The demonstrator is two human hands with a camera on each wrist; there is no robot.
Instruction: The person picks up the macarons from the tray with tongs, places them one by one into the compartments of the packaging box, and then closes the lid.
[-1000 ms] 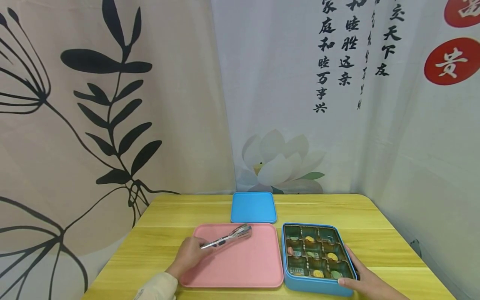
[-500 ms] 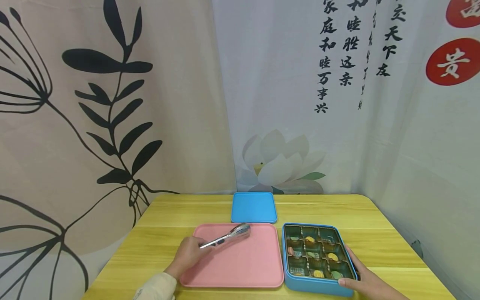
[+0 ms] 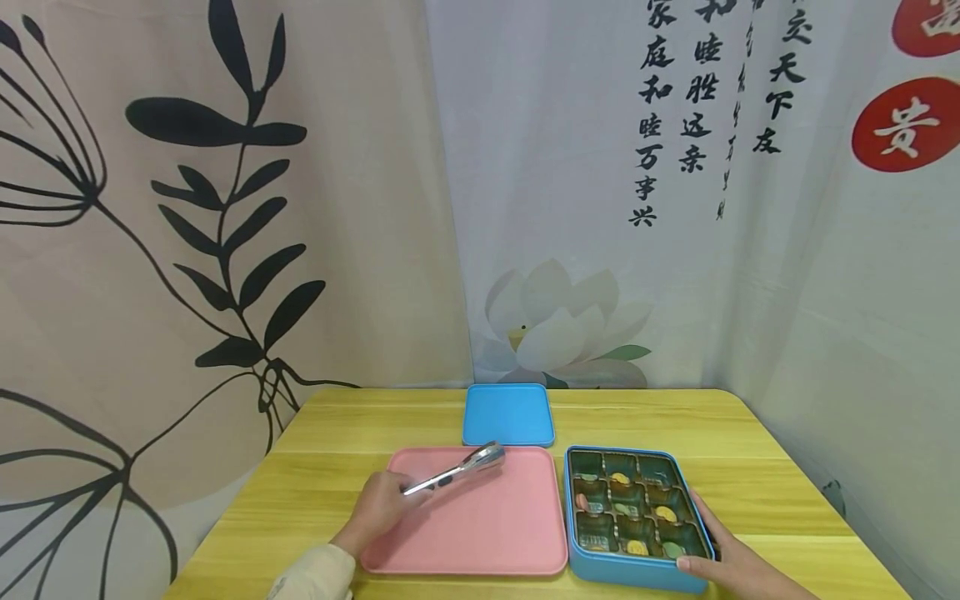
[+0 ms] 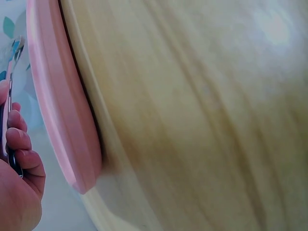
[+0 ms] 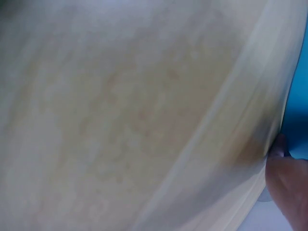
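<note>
My left hand point(image 3: 378, 510) holds metal tongs point(image 3: 459, 468) by the handle end, above the left part of a pink tray point(image 3: 480, 533). The tongs' head points to the far right, with nothing seen in it. In the left wrist view, curled fingers point(image 4: 19, 139) wrap the handle. To the right of the tray stands a blue box point(image 3: 637, 571) with a dark divided insert. Small yellow, green and pink round pieces, perhaps macarons, lie in several compartments, including a yellow one point(image 3: 637, 547). My right hand point(image 3: 731, 558) grips the box at its near right corner, thumb at the front rim.
A blue lid-like tray point(image 3: 507, 414) lies at the back of the wooden table point(image 3: 360, 425), behind the pink tray. A printed curtain point(image 3: 375, 208) hangs behind the table and along its right side.
The tongs' head has risen slightly and turned a little in my left hand. My right hand and the box stay where they were.
</note>
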